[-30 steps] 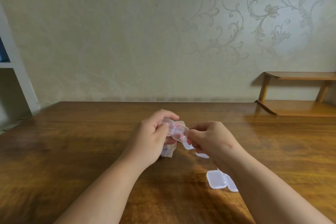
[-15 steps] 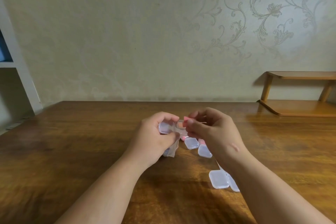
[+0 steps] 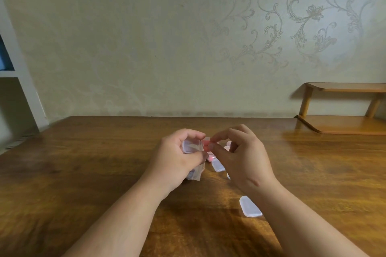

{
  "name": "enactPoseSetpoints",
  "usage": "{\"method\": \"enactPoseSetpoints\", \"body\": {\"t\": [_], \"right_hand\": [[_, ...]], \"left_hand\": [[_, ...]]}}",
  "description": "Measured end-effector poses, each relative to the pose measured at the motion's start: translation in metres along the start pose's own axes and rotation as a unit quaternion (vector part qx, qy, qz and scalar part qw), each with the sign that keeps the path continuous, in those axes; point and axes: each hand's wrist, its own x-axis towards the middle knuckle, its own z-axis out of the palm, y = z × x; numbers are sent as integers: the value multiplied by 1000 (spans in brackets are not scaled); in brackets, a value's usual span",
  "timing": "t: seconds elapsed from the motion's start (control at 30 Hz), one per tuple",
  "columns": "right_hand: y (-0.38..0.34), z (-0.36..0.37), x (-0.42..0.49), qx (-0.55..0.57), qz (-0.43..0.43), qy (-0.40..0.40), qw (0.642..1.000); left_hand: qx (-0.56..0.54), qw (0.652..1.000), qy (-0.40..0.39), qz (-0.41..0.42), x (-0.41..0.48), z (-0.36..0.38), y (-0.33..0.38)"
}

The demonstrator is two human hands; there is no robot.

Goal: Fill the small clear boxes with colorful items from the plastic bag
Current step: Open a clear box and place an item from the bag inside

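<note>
The step in hand looks like loading one piece. The left hand, above the table at mid-scene, has its fingers curled round the bag and a clear box held against it; the bag's tail hangs toward the wood. Just right of it, the right hand pinches a pink item between thumb and forefinger, close to the box. Next, that piece probably has to go into the box's opening, though whether the lid is open cannot be told. More boxes lie below the right hand, one between the hands and a spare box nearer, beside the right forearm.
</note>
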Motion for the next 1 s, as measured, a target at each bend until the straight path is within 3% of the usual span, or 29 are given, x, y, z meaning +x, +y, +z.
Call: {"method": "enactPoseSetpoints", "body": {"t": [0.17,0.47,0.77,1.0], "right_hand": [[5,2,3,-22,21,9,1000],[-1,-2,3,193,172,-35,965],[0,-6,7,271,189,-5,944],[0,-8,7,280,193,-8,940]], "left_hand": [[-16,1000,-5,-4,0,0,0],[-58,997,-40,-11,-1,-1,-1],[-271,960,-21,-72,0,-4,8],[-249,965,-24,-76,0,-6,7]]}}
